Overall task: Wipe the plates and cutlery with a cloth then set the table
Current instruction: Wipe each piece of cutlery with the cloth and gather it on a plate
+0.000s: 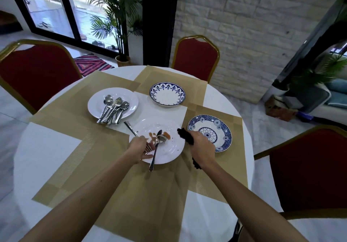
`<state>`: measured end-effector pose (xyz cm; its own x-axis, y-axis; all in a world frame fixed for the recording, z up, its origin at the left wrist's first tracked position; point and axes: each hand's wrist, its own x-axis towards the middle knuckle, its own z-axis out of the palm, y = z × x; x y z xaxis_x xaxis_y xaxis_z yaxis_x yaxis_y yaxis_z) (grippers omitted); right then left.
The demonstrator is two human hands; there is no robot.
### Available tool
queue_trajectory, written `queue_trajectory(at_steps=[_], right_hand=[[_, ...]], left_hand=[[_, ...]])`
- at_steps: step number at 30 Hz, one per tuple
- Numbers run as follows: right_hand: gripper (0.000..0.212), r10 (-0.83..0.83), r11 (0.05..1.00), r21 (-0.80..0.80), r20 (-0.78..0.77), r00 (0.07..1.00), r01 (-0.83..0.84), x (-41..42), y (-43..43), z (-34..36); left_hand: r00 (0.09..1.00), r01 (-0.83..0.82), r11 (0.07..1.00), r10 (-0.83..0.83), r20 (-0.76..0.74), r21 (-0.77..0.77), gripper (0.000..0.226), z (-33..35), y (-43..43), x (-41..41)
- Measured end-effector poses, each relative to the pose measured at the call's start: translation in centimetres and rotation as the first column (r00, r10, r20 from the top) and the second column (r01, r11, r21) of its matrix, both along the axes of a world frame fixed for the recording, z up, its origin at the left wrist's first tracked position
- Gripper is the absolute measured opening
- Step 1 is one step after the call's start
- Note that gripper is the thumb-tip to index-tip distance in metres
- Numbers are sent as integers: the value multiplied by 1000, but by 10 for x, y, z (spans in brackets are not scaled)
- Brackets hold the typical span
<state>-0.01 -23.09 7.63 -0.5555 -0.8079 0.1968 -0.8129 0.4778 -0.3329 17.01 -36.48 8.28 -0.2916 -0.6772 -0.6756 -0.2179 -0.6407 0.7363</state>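
Gripping a black cloth [185, 135] in my right hand [201, 147], fingers curled tight round it, I hold it at the right rim of the dirty plate [172, 147]; whether it touches the rim I cannot tell. My left hand [139, 148] pinches a fork [131, 129] over the plate's left edge, its handle sticking out beyond the rim, away from me. Between my hands a spoon [154, 157] lies on the plate, bowl by the orange smears, handle overhanging the near rim. Just beyond my right knuckles sits a patterned plate [221, 129], near the table's [47, 147] right edge. Ahead of my left hand, well apart, a white plate [129, 99] carries heaped cutlery [112, 110]. Straight ahead of both hands sits a blue-rimmed plate [167, 95]. Gold mat [150, 194] runs from under my wrists toward the near edge. Red chairs [308, 166] ring the table.
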Motion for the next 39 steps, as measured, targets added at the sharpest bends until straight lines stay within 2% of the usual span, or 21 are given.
queue_trajectory(at_steps=[2,5,9,13,15,17,19,22,24,26,28,32,34,37,39], right_hand=[[36,-50,997,-49,64,997,53,-3,-3,5],[38,-4,995,-95,24,1000,7,-7,-9,10],[40,43,986,-159,-46,998,-50,-10,-18,13],[57,273,943,-119,-248,929,-309,-6,-16,8],[55,382,898,-71,-362,850,-434,-4,-12,3],[52,432,873,-28,-421,797,-488,-7,-9,1],[58,397,898,-21,-391,831,-439,-15,-8,1],[66,257,957,-56,-302,918,-286,-25,-10,4],[64,305,939,-51,-329,894,-340,-21,-9,4],[60,431,884,-5,-377,820,-468,-14,-4,2],[60,461,876,40,-363,809,-481,-14,-1,0],[58,200,979,13,-203,959,-201,-30,-5,7],[52,167,986,17,-134,977,-167,-34,-5,14],[51,150,986,-50,-122,981,-157,-26,-6,18],[53,93,992,-79,-93,991,-101,-19,-10,16]], left_hand=[[986,148,988,-145,-83,40,24,6,7,4],[933,351,936,-346,-97,38,25,10,12,5],[884,453,891,-444,-144,29,26,13,19,2],[852,492,870,-486,-195,-20,32,19,23,0],[839,505,863,-499,-217,-34,30,18,22,0],[824,527,846,-531,-198,-76,29,16,21,3],[809,548,829,-560,-181,-114,29,15,22,5],[799,553,821,-571,-189,-140,30,12,26,5],[800,553,819,-574,-177,-154,30,11,27,3],[795,564,807,-588,-150,-173,30,11,29,2],[777,598,777,-622,-96,-197,30,12,29,5],[730,667,689,-681,62,-285,37,14,28,6],[745,653,707,-664,63,-270,43,14,27,5],[779,621,746,-621,87,-241,51,18,27,1],[754,654,685,-625,202,-320,42,20,28,-1]])
